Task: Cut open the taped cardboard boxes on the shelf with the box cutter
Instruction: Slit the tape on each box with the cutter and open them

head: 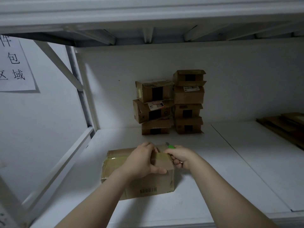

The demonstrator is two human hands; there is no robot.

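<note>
Slip worries us: left hand (pixel 143 160) clamps the box (pixel 148 183) just beside the box cutter (pixel 171 146) our right hand (pixel 181 157) grips.

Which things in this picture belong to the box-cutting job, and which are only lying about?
For the job:
- front box, taped on top
- cutter, green
- left hand, gripping the front box
- right hand, holding the cutter
- stacked boxes at the back

Lying about:
- flat cardboard, far right
- paper sign, left wall
</note>
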